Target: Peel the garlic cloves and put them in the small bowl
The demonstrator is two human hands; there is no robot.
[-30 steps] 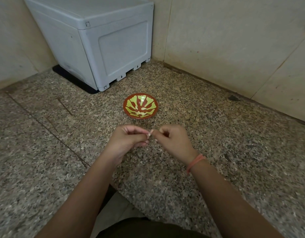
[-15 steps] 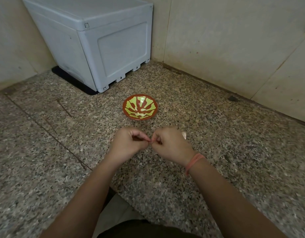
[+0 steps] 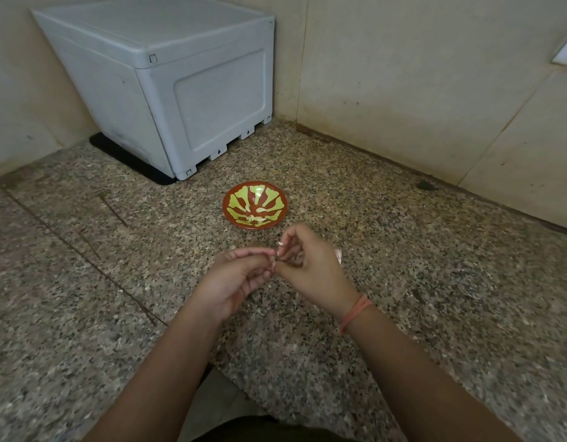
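A small red bowl with a yellow-green pattern (image 3: pixel 227 208) stands on the speckled stone floor, and a few pale peeled cloves (image 3: pixel 258 219) lie in it. Just in front of the bowl my two hands meet above the floor. My left hand (image 3: pixel 239 277) is turned partly palm up with its fingers curled, and my right hand (image 3: pixel 312 269) comes in from the right. Their fingertips pinch a small garlic clove (image 3: pixel 276 254) between them, and the fingers hide most of it. A pale piece of garlic (image 3: pixel 338 255) lies on the floor behind my right hand.
A grey plastic box (image 3: pixel 180 90) on a black mat stands in the back left corner. Beige walls (image 3: pixel 419 90) close off the back and right. A floor joint (image 3: pixel 84 260) runs diagonally at the left. My clothed knee (image 3: pixel 231 406) shows at the bottom.
Both hands stayed together in front of the bowl. My left hand has turned more palm up, and my right hand's fingers have lifted and spread a little at the pinch.
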